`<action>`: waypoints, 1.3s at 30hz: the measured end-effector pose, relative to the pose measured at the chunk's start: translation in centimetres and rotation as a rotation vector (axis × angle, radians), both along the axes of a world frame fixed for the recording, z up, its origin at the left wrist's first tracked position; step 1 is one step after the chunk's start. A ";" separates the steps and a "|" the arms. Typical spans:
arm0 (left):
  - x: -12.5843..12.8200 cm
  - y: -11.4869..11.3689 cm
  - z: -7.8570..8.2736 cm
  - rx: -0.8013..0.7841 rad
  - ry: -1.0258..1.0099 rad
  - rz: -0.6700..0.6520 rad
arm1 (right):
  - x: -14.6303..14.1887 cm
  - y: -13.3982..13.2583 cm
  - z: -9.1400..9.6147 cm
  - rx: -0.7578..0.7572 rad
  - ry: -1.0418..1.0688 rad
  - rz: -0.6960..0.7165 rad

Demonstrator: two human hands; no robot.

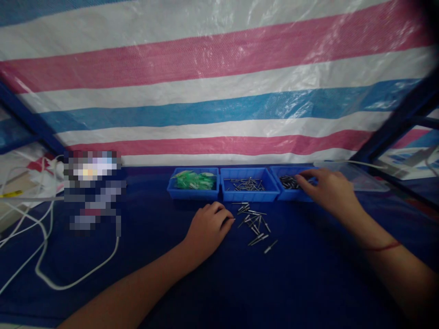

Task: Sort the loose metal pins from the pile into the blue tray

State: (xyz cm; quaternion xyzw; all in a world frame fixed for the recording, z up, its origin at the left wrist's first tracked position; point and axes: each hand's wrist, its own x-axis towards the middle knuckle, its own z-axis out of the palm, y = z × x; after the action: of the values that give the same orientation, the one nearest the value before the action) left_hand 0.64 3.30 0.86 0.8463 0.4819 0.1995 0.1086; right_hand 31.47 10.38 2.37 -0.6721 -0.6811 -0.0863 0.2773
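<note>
My left hand (210, 230) rests on the dark blue table with its fingers curled together. A tiny pale tip shows at the fingertips, too small to name. Just to its right lie several loose blind rivets (254, 224), silvery with thin pins. My right hand (329, 191) reaches over the right blue bin (281, 195), thumb and forefinger brought together at its small dark metal parts (290, 182). Whatever is between those fingertips is hidden. More rivets (247, 184) fill the middle blue bin (249, 196).
The left blue bin (194, 194) holds green plastic-wrapped pieces (194, 180). A clear plastic lid or tray (368, 179) lies behind my right hand. White cables (51, 285) loop at the left, beside a blurred-out patch. A striped tarp (219, 109) hangs behind the table (219, 292).
</note>
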 end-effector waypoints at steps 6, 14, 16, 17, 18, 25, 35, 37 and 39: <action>0.3 -0.1 0.6 -0.026 -0.117 -0.011 | -3.8 -2.3 0.7 0.182 0.016 0.347; 1.3 -0.5 0.6 -0.334 -0.627 -0.051 | -9.7 -7.0 1.0 -0.053 0.208 0.945; 1.4 -0.6 0.3 -0.411 -0.727 -0.059 | -9.8 -7.1 0.9 -0.061 0.239 0.966; 1.5 -0.6 0.2 -0.432 -0.760 -0.055 | -9.7 -7.1 0.8 -0.061 0.245 0.966; 1.5 -0.6 0.1 -0.444 -0.786 -0.046 | -9.7 -7.0 0.8 -0.057 0.243 0.959; 1.6 -0.5 0.5 -0.459 -0.885 0.021 | -10.2 -7.3 0.2 -0.074 0.260 0.873; 1.5 -0.8 1.1 -0.417 -0.822 0.020 | -11.0 -7.7 -0.2 -0.122 0.346 0.914; 1.5 -0.9 1.0 -0.416 -0.814 0.019 | -11.1 -7.7 -0.2 -0.134 0.372 0.925; 1.5 -0.9 0.8 -0.408 -0.809 0.019 | -11.2 -7.8 -0.1 -0.152 0.399 0.925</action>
State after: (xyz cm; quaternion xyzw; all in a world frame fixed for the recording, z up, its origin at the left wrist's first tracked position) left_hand 2.12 2.44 1.70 0.6570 0.4379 0.4160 0.4511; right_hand 20.32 2.59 2.25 -0.3217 -0.8457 0.2253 0.3614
